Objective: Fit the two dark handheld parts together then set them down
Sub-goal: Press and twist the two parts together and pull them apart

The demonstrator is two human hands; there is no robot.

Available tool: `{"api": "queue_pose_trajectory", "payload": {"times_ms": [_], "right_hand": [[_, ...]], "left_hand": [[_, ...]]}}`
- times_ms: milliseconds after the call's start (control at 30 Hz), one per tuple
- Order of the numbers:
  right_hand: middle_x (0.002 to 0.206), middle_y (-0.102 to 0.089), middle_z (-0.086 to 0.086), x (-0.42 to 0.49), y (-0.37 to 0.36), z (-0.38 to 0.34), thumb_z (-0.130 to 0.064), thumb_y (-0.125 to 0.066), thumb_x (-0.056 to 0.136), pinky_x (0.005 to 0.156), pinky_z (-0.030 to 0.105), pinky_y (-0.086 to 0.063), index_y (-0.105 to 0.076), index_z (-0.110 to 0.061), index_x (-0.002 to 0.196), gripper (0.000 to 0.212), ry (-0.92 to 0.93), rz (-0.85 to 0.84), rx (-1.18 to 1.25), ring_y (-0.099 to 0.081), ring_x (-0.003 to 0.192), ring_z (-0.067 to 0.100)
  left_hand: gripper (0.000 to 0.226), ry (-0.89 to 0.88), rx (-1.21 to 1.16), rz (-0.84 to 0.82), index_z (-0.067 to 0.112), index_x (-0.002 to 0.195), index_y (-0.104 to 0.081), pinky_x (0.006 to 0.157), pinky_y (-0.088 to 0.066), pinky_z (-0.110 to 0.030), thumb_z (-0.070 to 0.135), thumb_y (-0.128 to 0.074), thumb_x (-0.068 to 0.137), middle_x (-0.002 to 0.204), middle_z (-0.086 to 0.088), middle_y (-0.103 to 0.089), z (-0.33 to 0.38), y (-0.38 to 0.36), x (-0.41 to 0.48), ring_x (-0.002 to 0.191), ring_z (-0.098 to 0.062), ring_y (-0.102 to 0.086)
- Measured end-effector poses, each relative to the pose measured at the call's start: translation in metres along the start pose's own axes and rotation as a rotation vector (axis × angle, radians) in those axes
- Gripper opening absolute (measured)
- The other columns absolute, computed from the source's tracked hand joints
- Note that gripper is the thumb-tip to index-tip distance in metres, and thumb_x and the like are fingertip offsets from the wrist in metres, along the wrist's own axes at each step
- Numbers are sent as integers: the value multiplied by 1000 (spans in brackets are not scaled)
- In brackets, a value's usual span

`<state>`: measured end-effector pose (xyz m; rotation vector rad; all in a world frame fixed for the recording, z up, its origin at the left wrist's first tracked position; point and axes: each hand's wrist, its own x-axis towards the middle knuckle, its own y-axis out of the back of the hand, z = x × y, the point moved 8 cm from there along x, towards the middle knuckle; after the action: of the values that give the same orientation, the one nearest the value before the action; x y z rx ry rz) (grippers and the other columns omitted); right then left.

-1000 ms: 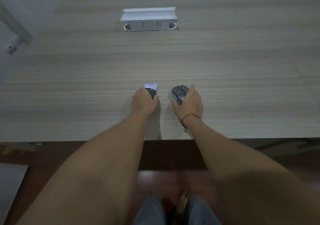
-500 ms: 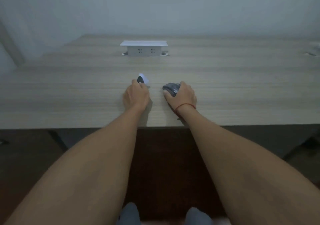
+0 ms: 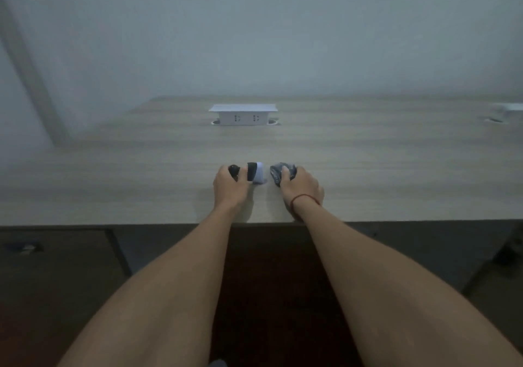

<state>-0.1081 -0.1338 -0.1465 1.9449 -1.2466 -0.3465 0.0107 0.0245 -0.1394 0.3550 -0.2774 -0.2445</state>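
Dim light, 2 bare forearms reach from the near side over the near edge of the pale wood-grain tabletop (image 3: 396,168). Both hands sit just past that edge, near its middle.

Left hand (image 3: 230,187): fingers curled and closed around a small dark part with a pale lilac-white end (image 3: 254,172); a rounded black tip shows above the knuckles on the left, the black band and pale end stick out to the right of the fist. Whether the part touches the tabletop, cannot tell.

Right hand (image 3: 301,189): fingers wrapped over a dark rounded mouse-like shell (image 3: 278,172), thumb side across its top; a thin red cord bracelet (image 3: 304,198) circles the wrist. Shell appears low on the surface.

The 2 parts are near each other, apart, with a narrow strip of tabletop between them.

Far centre: a white raised socket box with a flat lid (image 3: 243,113), well apart from the hands. Broad bare tabletop lies left, right and beyond the hands. A blurred white item (image 3: 509,110) sits at the far right edge.
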Motion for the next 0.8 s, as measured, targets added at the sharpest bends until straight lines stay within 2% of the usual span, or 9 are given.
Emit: {"api": "queue_pose_trajectory", "payload": {"times_ms": [100, 200, 300, 433, 533, 600, 633, 733, 800], "right_hand": [[125, -62, 11, 6, -4, -4, -46, -31, 98, 102, 39, -35, -57, -17, 122, 45, 21, 13, -26, -53, 119, 30], [124, -64, 11, 15, -4, -4, -41, -32, 97, 103, 38, -36, -59, -19, 120, 42, 18, 12, 29, -55, 117, 30], [125, -63, 11, 19, -7, -3, -38, -33, 97, 103, 38, -34, -59, -18, 122, 41, 31, 0, 41, -54, 119, 30], [124, -63, 12, 21, -7, -4, -37, -32, 97, 103, 38, -33, -58, -18, 121, 40, 62, -7, 39, -54, 118, 30], [127, -61, 11, 23, -8, -5, -35, -32, 98, 104, 38, -32, -56, -20, 125, 39, 78, -28, 40, -53, 120, 30], [134, -58, 11, 23, -10, -7, -35, -32, 98, 107, 38, -30, -53, -21, 131, 41, 92, -58, 38, -50, 125, 29], [136, -57, 11, 22, -11, -7, -35, -32, 98, 107, 38, -29, -51, -21, 133, 42, 99, -70, 35, -49, 127, 29], [133, -58, 12, 21, -13, -7, -34, -31, 99, 105, 38, -32, -52, -20, 131, 41, 132, -90, 28, -51, 123, 31], [130, -60, 13, 21, -13, -7, -34, -31, 99, 103, 38, -33, -53, -19, 129, 41, 143, -87, 25, -52, 121, 31]], "left_hand": [[46, 34, -99, -102, -2, 108, -61, 76, -50, -38, 41, -45, 97, 90, -10, -59, 0, -20, 14, 98, -35, -63], [49, 11, -29, -183, -2, 111, -58, 75, -42, -32, 43, -42, 98, 100, -16, -63, 6, -39, 18, 91, -32, -59], [46, 46, 37, -104, 1, 118, -50, 89, -47, -39, 42, -40, 99, 118, -20, -61, 6, -42, 21, 105, -36, -59], [45, 89, 96, -53, 3, 120, -49, 95, -47, -42, 41, -37, 100, 119, -18, -62, 3, -40, 24, 109, -37, -59], [38, 88, 19, -229, 2, 95, -62, 80, -49, -38, 35, -43, 97, 98, -24, -65, 0, -49, 32, 90, -35, -63], [34, 110, -15, -299, 8, 73, -58, 66, -43, -32, 32, -46, 94, 79, -19, -61, 1, -50, 31, 72, -28, -56], [33, 107, 1, -288, 7, 75, -58, 67, -44, -32, 31, -46, 93, 82, -20, -62, 2, -49, 31, 73, -28, -57], [41, 112, 110, -106, 0, 111, -57, 88, -47, -39, 35, -43, 97, 113, -21, -64, 3, -40, 25, 103, -37, -61], [44, 76, 110, -61, 0, 116, -53, 93, -47, -40, 38, -40, 98, 116, -19, -63, 6, -42, 21, 108, -37, -59]]}}
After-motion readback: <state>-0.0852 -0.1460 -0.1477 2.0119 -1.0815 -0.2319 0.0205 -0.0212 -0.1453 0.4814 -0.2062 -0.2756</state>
